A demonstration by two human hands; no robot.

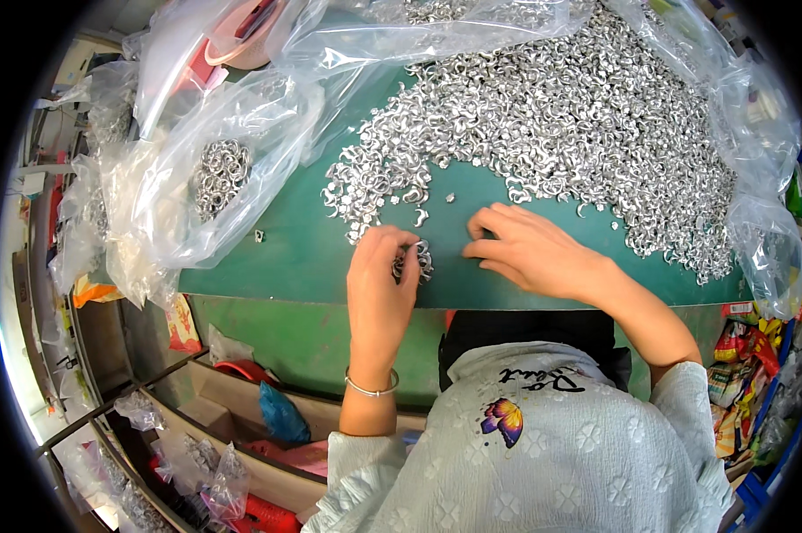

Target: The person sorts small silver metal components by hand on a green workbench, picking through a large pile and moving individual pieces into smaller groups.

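Note:
My left hand (381, 271) is at the table's near edge, its fingers curled round a small cluster of silvery metal pieces (425, 259). Some darker ring-like bits show between the thumb and fingers. To its right, my right hand (534, 251) hovers low over the green tabletop, fingers bent and apart, with nothing visible in them. Beyond both hands spreads a large heap of small curved, shiny metal pieces (579, 115). A few loose pieces lie between the heap and my hands, among them a hook-shaped piece (421, 217).
Clear plastic sheeting (419, 40) borders the heap. At left, a clear plastic bag (277, 115) holds metal rings (223, 178). A pink basket (246, 40) stands at the far left. Below the table are a compartmented tray (206, 413) with bags and, at right, colourful packets (734, 382).

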